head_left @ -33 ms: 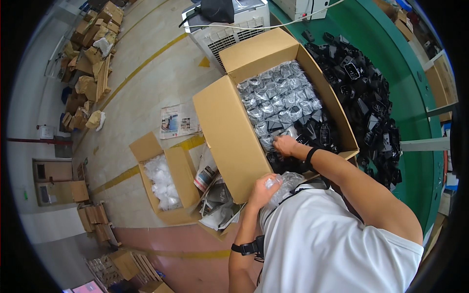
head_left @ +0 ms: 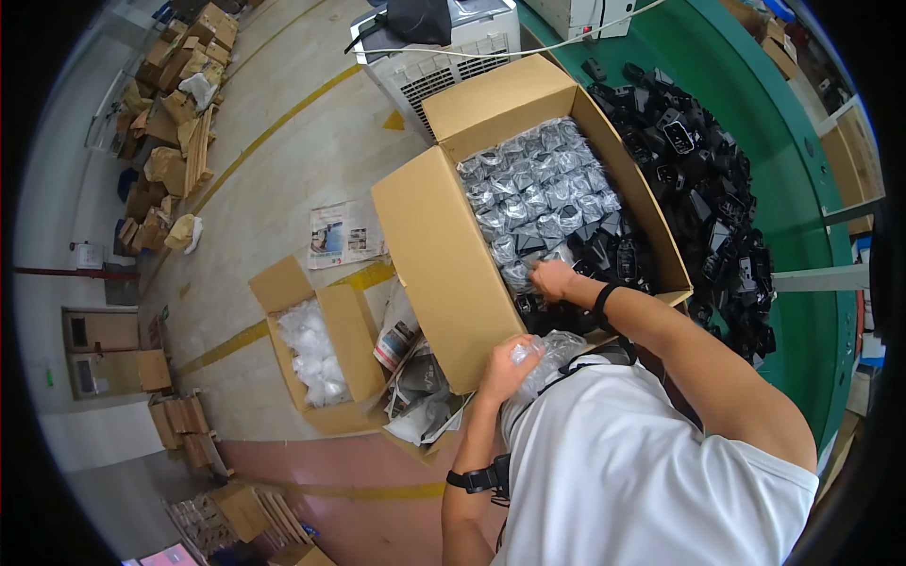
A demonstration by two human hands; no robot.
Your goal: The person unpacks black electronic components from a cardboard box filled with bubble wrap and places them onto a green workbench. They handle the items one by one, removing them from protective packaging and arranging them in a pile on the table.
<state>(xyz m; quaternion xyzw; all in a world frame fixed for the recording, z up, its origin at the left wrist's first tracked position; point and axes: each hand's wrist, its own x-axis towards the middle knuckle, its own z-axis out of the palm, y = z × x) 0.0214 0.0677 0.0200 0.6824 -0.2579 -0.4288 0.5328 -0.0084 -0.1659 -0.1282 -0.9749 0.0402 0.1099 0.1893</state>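
Observation:
A large open cardboard box (head_left: 429, 264) stands before me, holding rows of black plastic parts in clear bags (head_left: 538, 184). Loose black parts (head_left: 628, 259) without bags fill its near right portion. My right hand (head_left: 554, 280) reaches inside, its fingers closed on a bagged black part (head_left: 517, 276) at the near end of the wrapped rows; the fingertips are partly hidden. Close to my body, beside the box's near flap, my left hand (head_left: 508, 366) is closed around a bunch of clear plastic bags (head_left: 559, 357).
On the green table (head_left: 774, 123) to the right lies a big heap of black plastic parts (head_left: 722, 203). A smaller carton (head_left: 354, 330) with clear bags (head_left: 313, 351) sits at the left, near newspaper (head_left: 347, 233) on the floor. Beyond the large box is a white air cooler (head_left: 444, 71).

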